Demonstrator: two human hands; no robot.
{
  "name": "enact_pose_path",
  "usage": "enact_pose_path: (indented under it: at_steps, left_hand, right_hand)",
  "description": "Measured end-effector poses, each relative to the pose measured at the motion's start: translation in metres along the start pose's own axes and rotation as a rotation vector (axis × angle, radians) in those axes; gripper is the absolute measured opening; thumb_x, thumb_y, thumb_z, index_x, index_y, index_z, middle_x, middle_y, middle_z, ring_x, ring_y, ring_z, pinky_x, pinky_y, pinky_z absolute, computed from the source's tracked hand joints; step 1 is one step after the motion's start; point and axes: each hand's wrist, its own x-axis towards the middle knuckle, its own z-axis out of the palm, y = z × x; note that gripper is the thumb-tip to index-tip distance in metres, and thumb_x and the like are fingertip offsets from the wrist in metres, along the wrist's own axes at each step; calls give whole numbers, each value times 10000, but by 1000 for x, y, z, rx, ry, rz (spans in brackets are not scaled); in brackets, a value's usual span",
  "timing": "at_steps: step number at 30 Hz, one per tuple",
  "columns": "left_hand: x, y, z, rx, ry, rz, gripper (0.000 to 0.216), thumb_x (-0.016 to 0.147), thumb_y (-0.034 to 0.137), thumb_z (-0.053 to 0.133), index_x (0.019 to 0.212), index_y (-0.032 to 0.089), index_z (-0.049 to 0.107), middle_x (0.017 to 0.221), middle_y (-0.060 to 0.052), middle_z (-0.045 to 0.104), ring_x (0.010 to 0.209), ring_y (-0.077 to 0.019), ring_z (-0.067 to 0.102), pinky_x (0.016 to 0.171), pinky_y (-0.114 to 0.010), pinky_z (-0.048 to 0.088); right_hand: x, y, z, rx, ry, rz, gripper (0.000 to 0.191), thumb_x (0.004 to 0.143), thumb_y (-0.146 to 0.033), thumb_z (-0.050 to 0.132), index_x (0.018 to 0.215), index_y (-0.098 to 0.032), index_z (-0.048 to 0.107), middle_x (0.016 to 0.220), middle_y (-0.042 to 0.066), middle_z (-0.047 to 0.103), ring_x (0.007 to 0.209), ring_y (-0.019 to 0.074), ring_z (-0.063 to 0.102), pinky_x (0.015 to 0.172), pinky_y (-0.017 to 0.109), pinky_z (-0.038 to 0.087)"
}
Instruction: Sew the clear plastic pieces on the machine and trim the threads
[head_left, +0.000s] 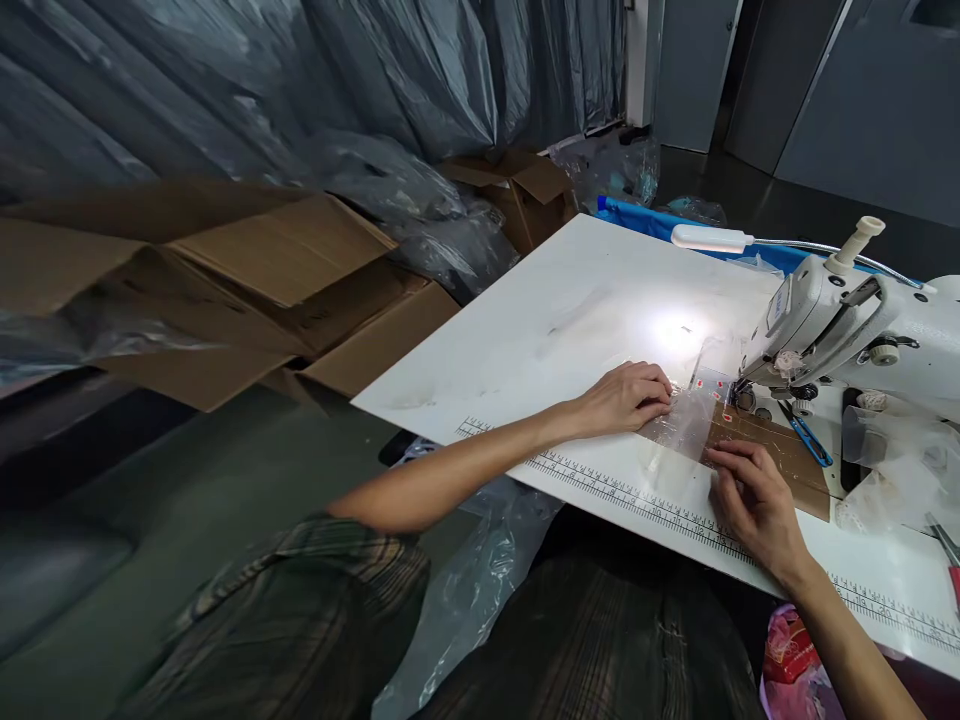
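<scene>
A clear plastic piece (686,425) with small red-and-white marks lies partly under the needle area of a white sewing machine (817,310). My left hand (630,398) has its fingers curled together on the left edge of this plastic. My right hand (761,505) rests near its lower right corner, index finger stretched out to the edge, thumb apart from it. Beneath the plastic and to its right is a brown sheet (780,460) on the table. The undersides of both hands' fingertips are hidden.
Blue thread snips (808,436) lie beside the machine. A lamp (711,238) lights the white table (495,340), which has a printed ruler along its front edge. Crumpled translucent material (900,460) sits at the right. Open cardboard boxes (277,250) stand at the left.
</scene>
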Motion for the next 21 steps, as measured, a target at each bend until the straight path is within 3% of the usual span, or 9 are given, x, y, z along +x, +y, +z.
enact_pose_path:
  at_steps: [5, 8, 11, 13, 15, 18, 21]
  left_hand:
    - [-1, 12, -10, -519, 106, -242, 125, 883, 266, 639, 910, 151, 601, 884, -33, 706, 801, -124, 672, 748, -280, 565]
    - [-1, 30, -12, -824, 78, -294, 231, 870, 243, 669, 1034, 144, 538, 836, -13, 682, 744, -112, 690, 723, -276, 587]
    - [-4, 58, -7, -1014, -106, -277, 406, 857, 208, 701, 1199, 144, 492, 845, -7, 674, 721, -127, 712, 695, -294, 606]
    - [-9, 76, -2, -1097, -304, -219, 472, 855, 223, 724, 1257, 152, 489, 856, -12, 678, 713, -138, 719, 668, -299, 614]
    - [-14, 89, 1, -1151, -446, -173, 471, 859, 251, 734, 1267, 161, 516, 866, -26, 691, 714, -148, 723, 622, -282, 608]
    - [-13, 88, -2, -1100, -439, -169, 429, 872, 237, 703, 1265, 169, 546, 898, -39, 701, 707, -139, 714, 591, -260, 594]
    - [-5, 64, -8, -850, -257, -228, 396, 873, 200, 641, 1256, 154, 554, 924, -41, 707, 690, -130, 700, 585, -258, 582]
  right_hand:
    - [3, 8, 1, 140, 121, 210, 237, 935, -344, 535, 1002, -232, 733, 998, 95, 686, 968, 225, 657, 867, 419, 569]
    - [4, 10, -1, 217, 133, 276, 252, 929, -399, 565, 995, -232, 741, 1006, 96, 695, 974, 227, 665, 877, 424, 569]
    - [6, 6, -6, 343, 80, 268, 380, 916, -480, 599, 1198, -243, 690, 1215, 127, 668, 1138, 258, 641, 938, 445, 558]
    - [7, -1, -11, 440, 13, 217, 616, 883, -560, 627, 1413, -258, 541, 1436, 149, 549, 1312, 291, 545, 1027, 484, 513]
    - [7, -10, -16, 514, -78, 177, 804, 845, -627, 642, 1518, -257, 402, 1516, 160, 472, 1381, 307, 480, 1088, 514, 461]
    - [7, -18, -19, 633, -295, 265, 793, 855, -605, 640, 1514, -238, 396, 1297, 151, 643, 1111, 256, 669, 945, 456, 563]
    - [11, -9, -21, 667, -395, 438, 663, 853, -534, 658, 1406, -195, 518, 928, 64, 709, 681, 168, 678, 639, 334, 594]
